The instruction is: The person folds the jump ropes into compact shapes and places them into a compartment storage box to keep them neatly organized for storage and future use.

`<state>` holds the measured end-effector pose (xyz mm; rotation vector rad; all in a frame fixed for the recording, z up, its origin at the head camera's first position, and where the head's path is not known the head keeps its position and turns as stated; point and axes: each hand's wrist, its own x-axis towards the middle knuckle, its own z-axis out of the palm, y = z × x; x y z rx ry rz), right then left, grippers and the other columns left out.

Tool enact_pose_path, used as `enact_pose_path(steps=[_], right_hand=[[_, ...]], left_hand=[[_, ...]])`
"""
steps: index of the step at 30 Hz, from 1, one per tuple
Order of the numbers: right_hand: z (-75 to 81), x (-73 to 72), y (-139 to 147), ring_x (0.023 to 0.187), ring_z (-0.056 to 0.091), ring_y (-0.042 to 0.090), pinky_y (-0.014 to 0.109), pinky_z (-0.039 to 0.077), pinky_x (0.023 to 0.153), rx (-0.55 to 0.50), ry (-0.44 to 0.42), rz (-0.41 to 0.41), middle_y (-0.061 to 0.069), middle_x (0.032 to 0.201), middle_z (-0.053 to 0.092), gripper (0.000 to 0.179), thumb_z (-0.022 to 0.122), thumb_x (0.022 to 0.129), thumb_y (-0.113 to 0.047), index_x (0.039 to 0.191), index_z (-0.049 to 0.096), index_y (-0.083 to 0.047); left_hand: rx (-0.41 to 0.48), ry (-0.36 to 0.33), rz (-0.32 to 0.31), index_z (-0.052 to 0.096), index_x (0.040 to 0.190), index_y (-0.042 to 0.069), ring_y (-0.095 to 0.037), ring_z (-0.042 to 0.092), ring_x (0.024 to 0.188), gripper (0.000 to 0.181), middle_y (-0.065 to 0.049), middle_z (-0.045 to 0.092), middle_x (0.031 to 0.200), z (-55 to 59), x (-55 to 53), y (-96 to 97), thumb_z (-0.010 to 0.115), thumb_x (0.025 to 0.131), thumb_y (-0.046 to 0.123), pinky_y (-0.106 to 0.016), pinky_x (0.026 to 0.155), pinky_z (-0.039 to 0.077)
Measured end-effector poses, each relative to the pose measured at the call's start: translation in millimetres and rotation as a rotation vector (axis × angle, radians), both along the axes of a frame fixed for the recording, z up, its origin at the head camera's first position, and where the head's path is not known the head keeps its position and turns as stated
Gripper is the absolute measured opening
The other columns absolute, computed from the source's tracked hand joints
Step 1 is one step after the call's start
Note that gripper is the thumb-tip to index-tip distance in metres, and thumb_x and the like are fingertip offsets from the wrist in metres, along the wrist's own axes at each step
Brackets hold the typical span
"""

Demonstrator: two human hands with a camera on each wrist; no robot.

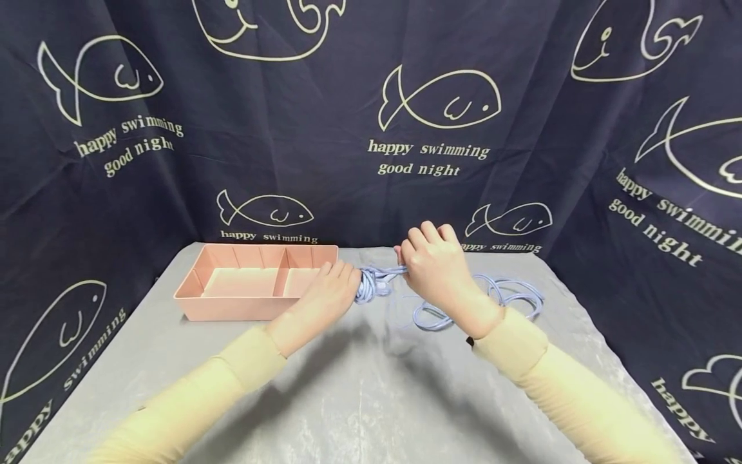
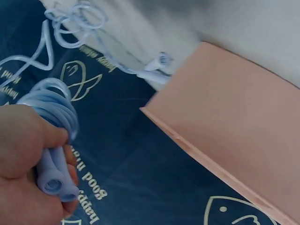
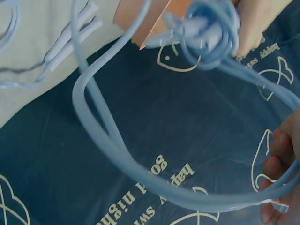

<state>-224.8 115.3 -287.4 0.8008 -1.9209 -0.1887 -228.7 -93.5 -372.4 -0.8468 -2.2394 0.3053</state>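
A blue jump rope (image 1: 366, 285) is showing mid-frame, probably handling light and springy, best held by its handles (image 2: 50, 176). The left grip (image 1: 327, 289) is clasping them, the right grip (image 1: 435, 264) its cord (image 3: 197, 199); another rope (image 1: 433, 327) is lying centre-right, a pink box (image 1: 232, 310) left.

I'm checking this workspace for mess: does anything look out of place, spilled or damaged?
Mild untidiness only: a loose blue skipping rope lies in loops on the table, right of the pink divided box, while the bundled skipping rope in the left hand is partly wound up. I see no spill or damage.
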Motion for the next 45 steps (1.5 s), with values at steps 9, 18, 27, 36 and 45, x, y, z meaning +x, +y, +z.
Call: enact_pose_path(steps=[9, 18, 27, 36, 45], right_hand=[[-13.9, 12.8, -2.3, 0.065, 0.045, 0.028, 0.039, 0.034, 0.062, -0.04, -0.028, -0.026, 0.008, 0.061, 0.042, 0.037, 0.041, 0.092, -0.018, 0.058, 0.049, -0.004], [-30.9, 28.6, -7.3, 0.063, 0.043, 0.027, 0.039, 0.033, 0.06, -0.033, -0.093, -0.037, 0.008, 0.062, 0.043, 0.026, 0.055, 0.084, -0.016, 0.061, 0.052, -0.004], [-53.1, 40.6, -13.7, 0.067, 0.046, 0.026, 0.038, 0.033, 0.061, 0.015, -0.235, -0.026, 0.006, 0.066, 0.048, 0.021, 0.065, 0.072, -0.021, 0.062, 0.052, -0.008], [-66.8, 42.7, -16.4, 0.063, 0.047, 0.023, 0.035, 0.038, 0.062, -0.029, -0.423, 0.149, 0.0, 0.061, 0.047, 0.025, 0.058, 0.082, -0.019, 0.059, 0.05, -0.013], [-79.3, 28.9, -10.5, 0.065, 0.047, 0.012, 0.03, 0.038, 0.073, -0.017, -0.632, 0.468, -0.009, 0.062, 0.045, 0.026, 0.061, 0.082, -0.021, 0.059, 0.049, -0.021]], left_hand=[[-0.027, -0.079, 0.089, 0.049, 0.101, 0.0, -0.026, 0.044, 0.084, 0.018, -0.01, 0.049, 0.087, 18.9, -5.2, 1.7, 0.049, 0.084, 0.006, -0.035, 0.068, 0.032], [0.047, -0.004, 0.079, 0.047, 0.093, 0.002, -0.025, 0.039, 0.076, 0.027, -0.009, 0.043, 0.08, 31.1, -9.4, -0.7, 0.021, 0.092, 0.003, -0.034, 0.067, 0.031], [0.092, 0.025, 0.075, 0.048, 0.098, 0.003, -0.025, 0.042, 0.079, 0.021, -0.008, 0.045, 0.084, 43.7, -7.0, -1.5, 0.028, 0.095, 0.011, -0.035, 0.068, 0.033], [0.147, 0.045, -0.017, 0.048, 0.107, 0.001, -0.025, 0.043, 0.083, 0.02, -0.009, 0.048, 0.09, 55.6, 2.8, 0.9, 0.036, 0.094, 0.01, -0.035, 0.073, 0.034], [0.182, 0.0, -0.147, 0.045, 0.111, 0.001, -0.025, 0.043, 0.085, 0.02, -0.008, 0.049, 0.093, 60.8, 18.2, 7.8, 0.045, 0.092, 0.006, -0.035, 0.075, 0.034]])
